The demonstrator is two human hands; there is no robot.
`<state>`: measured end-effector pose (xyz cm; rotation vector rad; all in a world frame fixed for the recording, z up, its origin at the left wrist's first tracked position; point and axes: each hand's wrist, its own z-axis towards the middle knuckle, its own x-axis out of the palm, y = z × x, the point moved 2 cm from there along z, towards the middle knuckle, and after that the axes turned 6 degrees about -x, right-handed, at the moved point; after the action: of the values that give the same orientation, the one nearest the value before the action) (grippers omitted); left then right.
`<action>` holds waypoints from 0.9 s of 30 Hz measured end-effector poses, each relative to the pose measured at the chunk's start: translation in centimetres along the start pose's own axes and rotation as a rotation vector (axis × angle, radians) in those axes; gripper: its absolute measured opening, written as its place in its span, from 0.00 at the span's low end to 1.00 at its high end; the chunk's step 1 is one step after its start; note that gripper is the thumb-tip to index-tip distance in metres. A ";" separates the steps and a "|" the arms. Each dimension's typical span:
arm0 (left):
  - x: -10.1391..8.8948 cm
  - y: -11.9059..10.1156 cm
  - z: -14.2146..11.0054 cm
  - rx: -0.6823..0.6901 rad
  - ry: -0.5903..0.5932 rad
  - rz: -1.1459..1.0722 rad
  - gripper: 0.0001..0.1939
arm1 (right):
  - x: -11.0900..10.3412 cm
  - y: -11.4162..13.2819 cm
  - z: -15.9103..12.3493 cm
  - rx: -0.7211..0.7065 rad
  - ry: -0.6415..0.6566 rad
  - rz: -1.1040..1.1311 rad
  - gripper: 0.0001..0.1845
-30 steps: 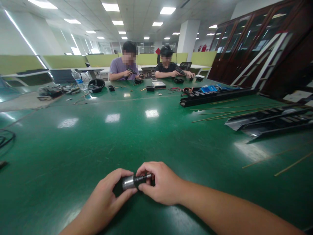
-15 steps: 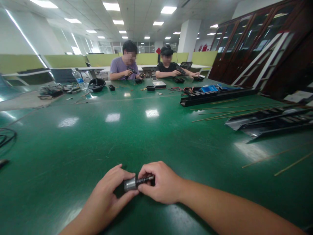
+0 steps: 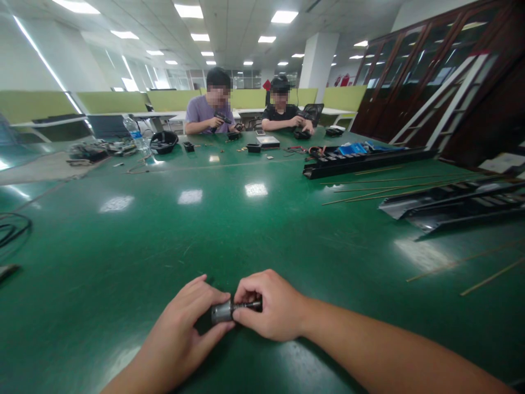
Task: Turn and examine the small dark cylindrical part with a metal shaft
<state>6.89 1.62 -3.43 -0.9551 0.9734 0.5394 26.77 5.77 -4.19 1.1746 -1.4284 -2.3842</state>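
Low in the middle of the head view, a small silver-grey metal cylinder (image 3: 222, 312) lies on its side, at or just above the green tabletop. My left hand (image 3: 184, 320) grips it between thumb and fingers from the left. From its right end runs a thin, dark stepped shaft (image 3: 248, 305), which looks ribbed near the cylinder. My right hand (image 3: 273, 306) is closed in a pinch around this shaft, and its curled fingers hide part of it. Whether shaft and cylinder are one piece, I cannot tell.
The green table (image 3: 197, 230) stretches far ahead. Black metal channels (image 3: 369, 160) and thin rods (image 3: 369, 194) lie at right. A black cable (image 3: 14, 230) is at left. Across the table sit two people (image 3: 209, 112) with black tools, near a water bottle (image 3: 133, 130).
The metal cylinder and both my hands have shifted very slightly right, and the shaft's tip looks darker. Across the table, a person's hand has moved left onto a black object.
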 end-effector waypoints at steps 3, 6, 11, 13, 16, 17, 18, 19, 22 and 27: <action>0.1 0.0 -0.2 -0.006 -0.025 -0.001 0.15 | 0.0 0.0 0.0 -0.010 -0.006 -0.013 0.06; 0.1 0.1 -0.3 -0.005 -0.043 0.010 0.15 | 0.0 0.1 0.0 -0.007 -0.012 -0.017 0.05; -0.1 0.0 -0.2 0.011 -0.047 0.034 0.15 | 0.0 0.2 0.0 0.007 -0.016 -0.016 0.05; -0.2 -0.1 -0.1 0.020 -0.041 0.048 0.15 | 0.0 0.2 -0.1 0.004 -0.019 -0.017 0.05; -0.4 -0.1 0.0 0.031 -0.062 0.066 0.15 | 0.0 0.2 -0.1 0.003 -0.017 -0.024 0.06; -0.5 -0.1 0.0 0.035 -0.072 0.072 0.16 | 0.0 0.2 -0.1 0.004 -0.015 -0.024 0.06; -0.5 -0.2 0.0 0.039 -0.080 0.078 0.16 | 0.0 0.2 -0.1 0.006 -0.014 -0.024 0.06; -0.6 -0.2 0.0 0.043 -0.085 0.083 0.16 | 0.0 0.2 -0.1 0.007 -0.012 -0.023 0.05; -0.6 -0.2 0.0 0.054 -0.091 0.093 0.16 | 0.0 0.2 -0.1 0.006 -0.013 -0.024 0.05; -0.8 -0.2 0.1 0.065 -0.104 0.103 0.16 | -0.2 0.2 0.0 0.013 -0.021 -0.021 0.05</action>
<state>6.73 1.60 -2.65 -0.8142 0.9445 0.6342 26.85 5.69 -3.92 1.1772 -1.4474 -2.4120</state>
